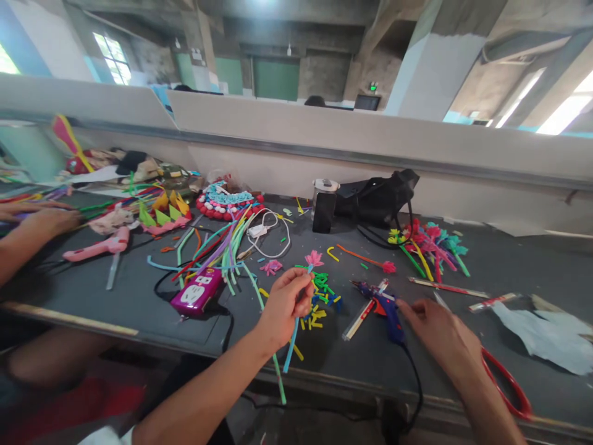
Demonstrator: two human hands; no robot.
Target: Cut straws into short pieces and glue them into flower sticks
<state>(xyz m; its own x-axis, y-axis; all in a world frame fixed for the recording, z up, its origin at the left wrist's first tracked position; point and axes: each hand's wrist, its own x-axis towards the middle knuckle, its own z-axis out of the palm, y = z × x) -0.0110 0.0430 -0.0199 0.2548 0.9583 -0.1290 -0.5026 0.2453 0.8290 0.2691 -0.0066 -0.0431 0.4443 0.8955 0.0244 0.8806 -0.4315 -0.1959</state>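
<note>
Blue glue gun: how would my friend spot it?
On the dark grey table, look near the front edge. By the right hand lies the blue plastic glue gun with a black cord; the other glue gun, far left, is pink.

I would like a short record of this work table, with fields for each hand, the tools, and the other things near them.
Left hand: left hand pinches a blue straw topped with a pink flower
Right hand: right hand open, fingertips at the blue glue gun
By right wrist: red-handled scissors
Near left hand: cut straw pieces; purple power strip
Right rear: finished straw flowers
Far left: another person's hands; pink glue gun
</note>
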